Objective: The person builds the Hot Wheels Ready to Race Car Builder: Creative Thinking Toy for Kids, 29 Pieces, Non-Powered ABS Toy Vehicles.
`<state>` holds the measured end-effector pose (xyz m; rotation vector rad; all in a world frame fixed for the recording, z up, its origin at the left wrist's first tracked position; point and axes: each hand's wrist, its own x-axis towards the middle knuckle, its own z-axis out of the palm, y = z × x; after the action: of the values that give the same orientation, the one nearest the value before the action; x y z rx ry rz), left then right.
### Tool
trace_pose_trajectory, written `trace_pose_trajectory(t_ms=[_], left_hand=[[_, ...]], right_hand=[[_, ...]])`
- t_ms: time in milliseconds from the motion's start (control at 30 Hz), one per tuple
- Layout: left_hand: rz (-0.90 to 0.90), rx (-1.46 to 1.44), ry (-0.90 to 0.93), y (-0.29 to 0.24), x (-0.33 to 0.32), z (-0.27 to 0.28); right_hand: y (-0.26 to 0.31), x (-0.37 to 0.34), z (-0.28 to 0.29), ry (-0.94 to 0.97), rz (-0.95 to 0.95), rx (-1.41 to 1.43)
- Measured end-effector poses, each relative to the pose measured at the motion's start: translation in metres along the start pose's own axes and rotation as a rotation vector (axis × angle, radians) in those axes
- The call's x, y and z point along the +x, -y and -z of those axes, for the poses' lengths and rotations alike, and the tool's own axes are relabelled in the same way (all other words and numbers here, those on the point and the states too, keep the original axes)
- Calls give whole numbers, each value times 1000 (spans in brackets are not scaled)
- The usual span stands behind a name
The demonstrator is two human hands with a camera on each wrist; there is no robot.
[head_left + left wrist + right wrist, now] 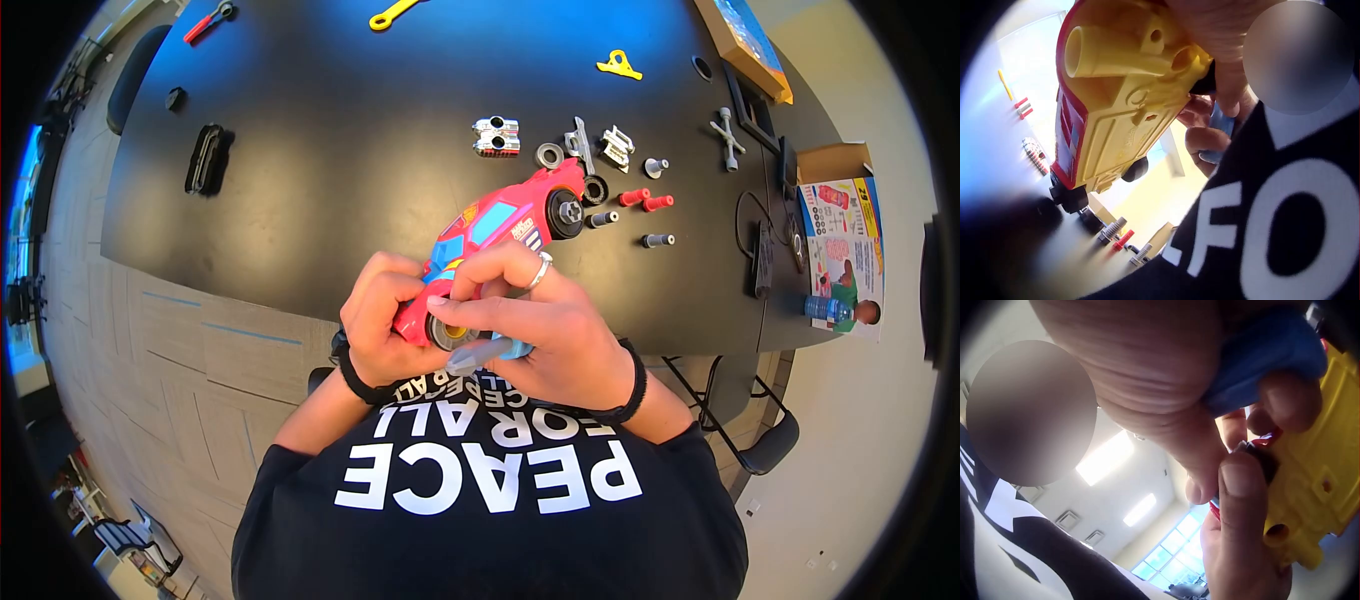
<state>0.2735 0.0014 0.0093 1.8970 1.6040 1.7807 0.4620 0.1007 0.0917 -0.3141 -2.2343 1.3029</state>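
Note:
A red toy car with blue windows is held up over the table's near edge, its yellow underside facing the left wrist camera. The left hand grips the car's near end around a wheel. At that same wheel are the right hand's thumb and index finger, while its other fingers curl round a blue-handled tool with a grey tip. A black wheel sits on the car's far end.
On the dark table lie a silver engine block, grey and red bolts, loose rings, a yellow wrench, a yellow piece and a grey cross wrench. Boxes stand at the right.

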Motion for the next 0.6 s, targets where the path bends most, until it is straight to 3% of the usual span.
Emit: trace_pose_trajectory(t_ms=[600], left_hand=[[22, -32, 16, -4, -5, 6]], right_hand=[[-11, -6, 8, 75, -25, 78]])
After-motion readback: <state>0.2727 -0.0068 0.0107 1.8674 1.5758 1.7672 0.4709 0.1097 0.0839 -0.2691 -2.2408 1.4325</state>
